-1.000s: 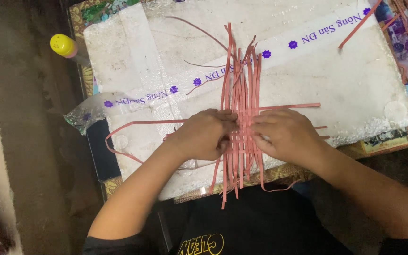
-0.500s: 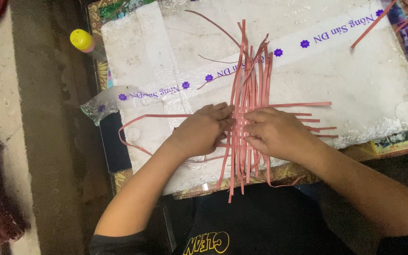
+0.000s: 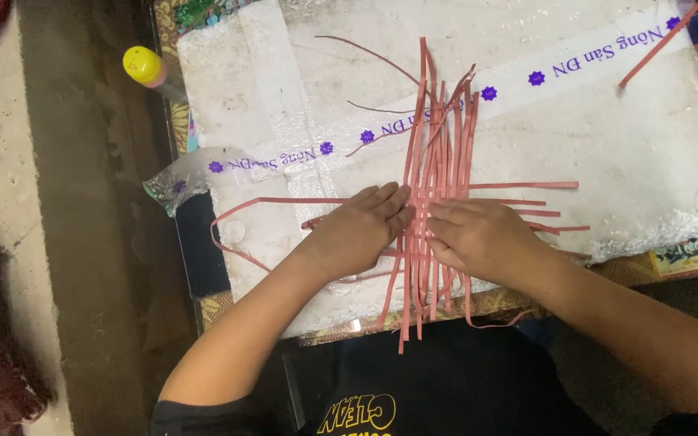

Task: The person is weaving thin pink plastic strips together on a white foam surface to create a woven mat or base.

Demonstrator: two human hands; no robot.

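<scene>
The left hand [image 3: 361, 230] lies flat, fingers straight and close together, palm down on the red strips [image 3: 438, 161]; the right hand [image 3: 478, 238] lies the same way, fingertips facing the left one across the bundle; neither hand grips anything, both press. The strips sit in the middle of the white board [image 3: 648, 153] on the tabletop, near its front edge, their lower ends hanging past it toward the person's dark shirt [image 3: 446, 387]. The main bundle runs lengthwise away from the person, long axis front to back, tips fanning slightly at the far end; a few crossing strips [image 3: 527, 187] point sideways to the right, and one loops out to the left (it curls back on itself). They look thin, light and limp, probably easy to crease or slide out of place; pinching near the crossing point, where they overlap, seems the surest hold. A yellow-capped bottle [image 3: 145, 66] stands well apart at the far left; a lone strip [image 3: 660, 44] lies at the far right.
</scene>
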